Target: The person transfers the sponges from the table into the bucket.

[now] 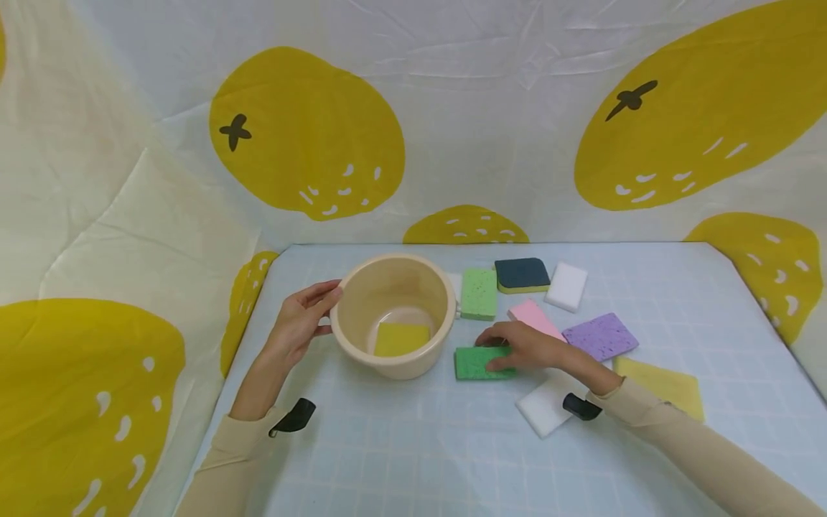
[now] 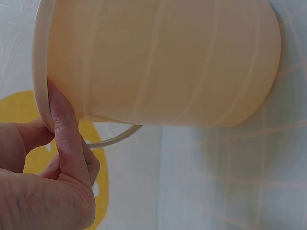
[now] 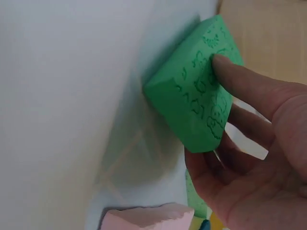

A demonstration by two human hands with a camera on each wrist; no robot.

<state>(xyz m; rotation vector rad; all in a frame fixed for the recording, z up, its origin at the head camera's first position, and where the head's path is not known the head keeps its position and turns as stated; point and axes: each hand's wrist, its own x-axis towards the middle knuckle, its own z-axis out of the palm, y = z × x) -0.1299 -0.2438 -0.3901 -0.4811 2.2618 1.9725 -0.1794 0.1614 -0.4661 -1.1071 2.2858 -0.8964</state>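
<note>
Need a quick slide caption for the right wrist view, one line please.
Right hand pinches a bright green sponge on the pale table, a pink sponge lying nearby.

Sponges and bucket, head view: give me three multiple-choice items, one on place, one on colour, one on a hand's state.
1. Where does the yellow sponge lie?
A. inside the beige bucket
B. on the purple sponge
C. under the left hand

2. What colour is the sponge under the right hand?
A. pink
B. bright green
C. white

3. What is the left hand doing?
A. lying flat on the table
B. holding a sponge
C. gripping the bucket's rim

Answers:
1 A, it shows on the bucket's floor.
2 B, the bright green sponge is pinched between thumb and fingers in the right wrist view.
3 C, its thumb presses the rim in the left wrist view.
</note>
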